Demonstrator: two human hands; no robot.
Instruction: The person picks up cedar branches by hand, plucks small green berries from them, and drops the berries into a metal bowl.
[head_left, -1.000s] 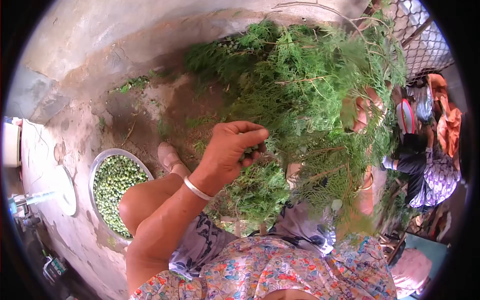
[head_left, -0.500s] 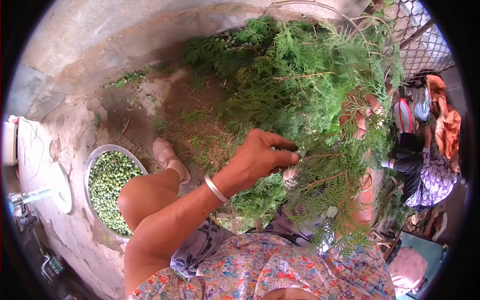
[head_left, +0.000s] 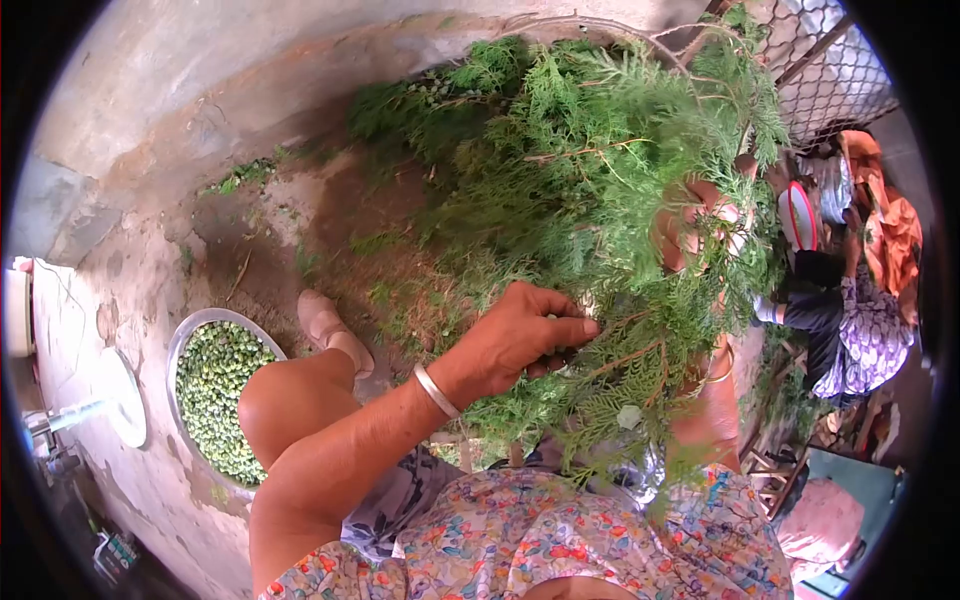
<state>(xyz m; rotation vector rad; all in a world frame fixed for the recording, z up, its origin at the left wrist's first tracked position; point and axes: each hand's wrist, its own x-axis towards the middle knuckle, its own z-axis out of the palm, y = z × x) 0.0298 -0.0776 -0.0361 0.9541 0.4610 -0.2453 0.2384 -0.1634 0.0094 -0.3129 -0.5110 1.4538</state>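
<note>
My left hand (head_left: 525, 335), with a silver bangle at the wrist, is closed, thumb and fingers pinched together at the edge of the leafy sprays. Whatever lies between those fingertips is too small to make out. A large evergreen branch (head_left: 640, 340) with flat, scale-like green foliage spreads across my lap and to the right. My right hand (head_left: 700, 225) is wrapped round this branch at its far side, partly covered by foliage. A pale green cone (head_left: 629, 416) shows on a lower spray.
A metal basin (head_left: 172, 400) full of small green cones stands left of my knee. More cut evergreen branches (head_left: 480, 190) are heaped against the wall (head_left: 250, 60). A person in a purple patterned top (head_left: 870, 335) sits at right, near a wire mesh (head_left: 835, 90). A round fan (head_left: 122, 398) stands far left.
My left hand, still pinched, has shifted slightly down in view beside the sprays. The branch and my right hand have moved a little left in the picture, as the whole view has shifted.
</note>
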